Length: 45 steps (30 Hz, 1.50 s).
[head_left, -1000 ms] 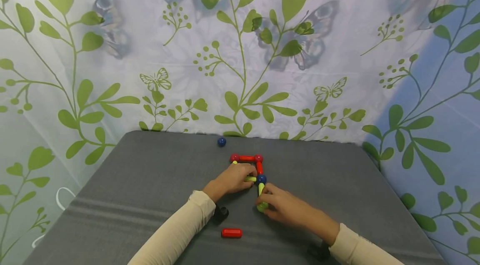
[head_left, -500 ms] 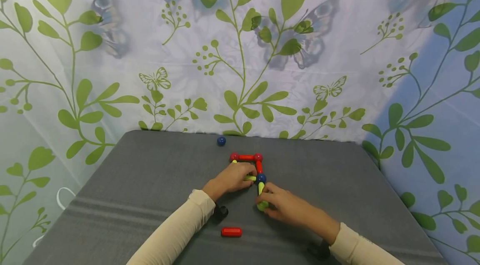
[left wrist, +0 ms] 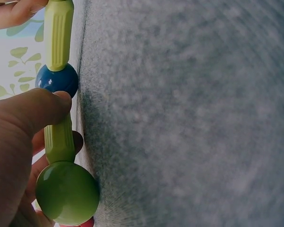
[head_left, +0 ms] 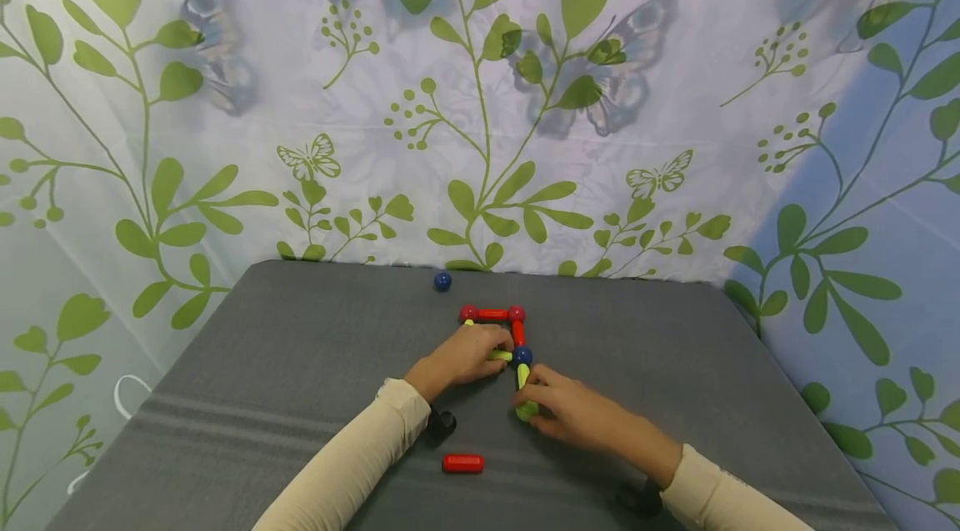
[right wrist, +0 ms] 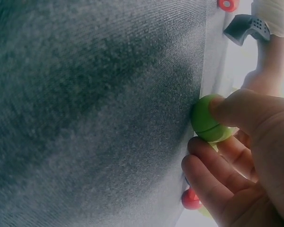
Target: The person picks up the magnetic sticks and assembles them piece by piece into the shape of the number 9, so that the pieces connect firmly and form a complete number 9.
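Note:
A flat frame of ball-and-rod magnetic pieces lies on the table. Its far side has two red balls (head_left: 516,314) joined by a red rod (head_left: 492,315). Another red rod (head_left: 519,334) runs down to a blue ball (head_left: 522,357). My left hand (head_left: 468,354) pinches a yellow-green rod (left wrist: 59,142) between that blue ball and a green ball (left wrist: 67,194), which the hand hides in the head view. My right hand (head_left: 573,413) holds a second green ball (right wrist: 208,118) by thumb and fingers, at the near end of another yellow-green rod (head_left: 522,376) touching the blue ball.
A loose blue ball (head_left: 442,282) lies near the grey table's (head_left: 337,331) far edge. One loose red rod (head_left: 462,463) is on the near side, between the forearms. A leaf-patterned curtain (head_left: 480,97) hangs behind the table.
Both hands keep their holds and the frame looks the same. Only a very slight shift of the head view shows.

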Tool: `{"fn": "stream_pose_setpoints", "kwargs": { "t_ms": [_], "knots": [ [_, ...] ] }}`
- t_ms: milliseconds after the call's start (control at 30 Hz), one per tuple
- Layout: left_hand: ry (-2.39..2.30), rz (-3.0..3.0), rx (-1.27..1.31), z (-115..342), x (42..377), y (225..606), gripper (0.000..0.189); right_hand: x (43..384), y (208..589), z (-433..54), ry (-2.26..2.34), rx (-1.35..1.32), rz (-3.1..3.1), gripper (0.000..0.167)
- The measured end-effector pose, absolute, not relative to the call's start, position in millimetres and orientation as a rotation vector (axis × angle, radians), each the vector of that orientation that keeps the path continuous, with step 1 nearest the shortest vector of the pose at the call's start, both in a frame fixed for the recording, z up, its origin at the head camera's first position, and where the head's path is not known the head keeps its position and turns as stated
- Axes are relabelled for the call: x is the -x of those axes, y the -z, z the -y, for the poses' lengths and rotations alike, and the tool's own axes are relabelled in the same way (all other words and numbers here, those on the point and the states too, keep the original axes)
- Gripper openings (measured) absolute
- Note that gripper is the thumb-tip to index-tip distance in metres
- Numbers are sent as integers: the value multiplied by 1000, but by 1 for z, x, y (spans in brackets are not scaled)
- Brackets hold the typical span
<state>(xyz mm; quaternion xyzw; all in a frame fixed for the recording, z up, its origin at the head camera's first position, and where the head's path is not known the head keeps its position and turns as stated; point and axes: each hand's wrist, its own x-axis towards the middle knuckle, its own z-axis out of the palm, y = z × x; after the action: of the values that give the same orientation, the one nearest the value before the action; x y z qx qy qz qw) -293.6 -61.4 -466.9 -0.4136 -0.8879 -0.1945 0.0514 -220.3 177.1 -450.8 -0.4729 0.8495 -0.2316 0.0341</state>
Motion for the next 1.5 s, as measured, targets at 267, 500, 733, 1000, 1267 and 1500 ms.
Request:
{"fn": "stream_pose_setpoints", "kwargs": {
  "t_ms": [267,500,733,1000,1267,1500],
  "knots": [
    [571,2747,1219,64,292,466,17,221,450,-176,740,1498,-2601,35],
    [523,2789,1176,71,284,465,20,220,450,-177,744,1485,-2600,35],
    [506,2716,1203,85,267,455,20,220,450,-177,724,1467,-2599,34],
    [469,2625,1330,99,234,442,21,219,451,-178,745,1502,-2593,35],
    [647,2648,1552,108,196,438,23,219,450,-178,731,1441,-2586,34],
    [614,2814,1577,113,182,437,24,218,449,-177,710,1382,-2604,33]
  ]
}}
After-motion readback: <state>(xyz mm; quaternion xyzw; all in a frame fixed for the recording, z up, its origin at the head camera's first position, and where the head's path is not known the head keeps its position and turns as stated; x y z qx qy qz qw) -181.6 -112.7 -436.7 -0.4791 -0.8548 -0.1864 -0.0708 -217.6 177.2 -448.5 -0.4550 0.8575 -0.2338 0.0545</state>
